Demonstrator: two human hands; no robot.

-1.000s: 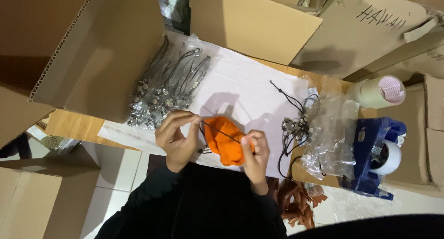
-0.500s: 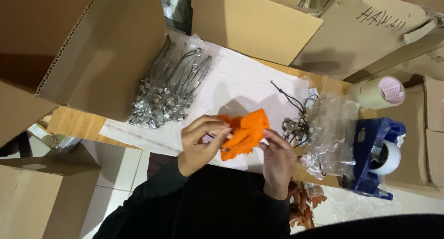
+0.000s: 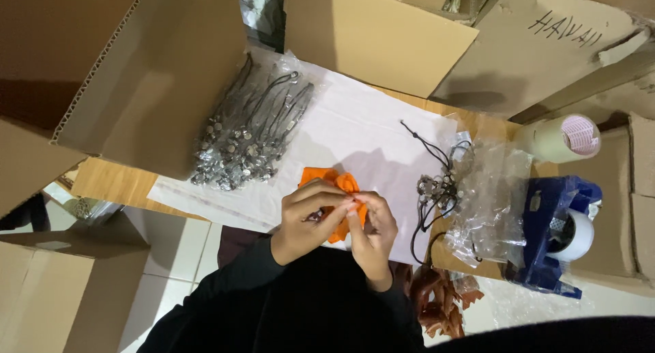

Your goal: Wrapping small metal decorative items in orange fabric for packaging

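Both hands met over the near edge of the white sheet (image 3: 382, 131). The left hand (image 3: 308, 220) and right hand (image 3: 372, 233) each pinched the orange pouch (image 3: 341, 184), fingertips pressed close, likely to work its small opening. A pile of cords (image 3: 249, 131) lay to the left, a clear bag (image 3: 488, 203) to the right. Boxes (image 3: 372, 32) crowded the far side, so free room was only between.

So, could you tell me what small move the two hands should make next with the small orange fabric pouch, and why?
Probably spread the mouth of the small orange fabric pouch a little wider. Left hand and right hand both pinch it together above the white paper sheet, and a small dark piece seems to sit at the left fingers, though it is too small to identify.
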